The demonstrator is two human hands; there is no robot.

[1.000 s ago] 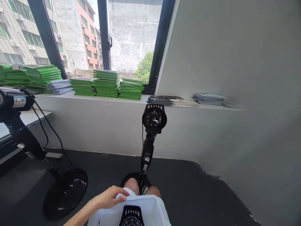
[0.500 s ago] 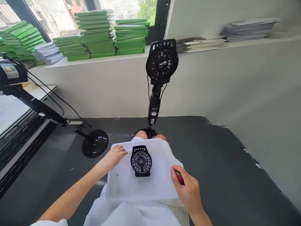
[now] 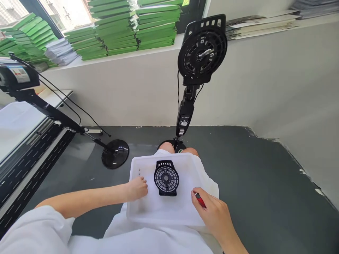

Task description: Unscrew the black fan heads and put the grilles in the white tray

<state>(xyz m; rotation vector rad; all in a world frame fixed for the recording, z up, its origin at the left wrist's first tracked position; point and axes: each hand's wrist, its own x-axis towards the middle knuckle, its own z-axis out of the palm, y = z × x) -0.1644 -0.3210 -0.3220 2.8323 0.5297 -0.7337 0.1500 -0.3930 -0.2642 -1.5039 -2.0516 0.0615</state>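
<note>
A white tray (image 3: 150,215) rests on the lap, with a round black fan part (image 3: 166,178) lying in its middle. My left hand (image 3: 138,188) is over the tray's left side, its fingers curled in; whether something small is in them is hidden. Tiny dark pieces (image 3: 139,172) lie just above that hand. My right hand (image 3: 212,211) is at the tray's right edge, closed around a red and black tool (image 3: 200,200), of which only the handle shows.
Beyond the knees stands a black fan (image 3: 202,56) on a pole. Another black stand (image 3: 115,153) has its round base on the floor at the left. Green stacks (image 3: 156,26) line the windowsill, and a white table (image 3: 18,120) is at the far left.
My left hand has moved down from the tray's upper left rim to inside its left side, and its fingers have curled. The view has shifted, while my right hand still holds the red tool.
</note>
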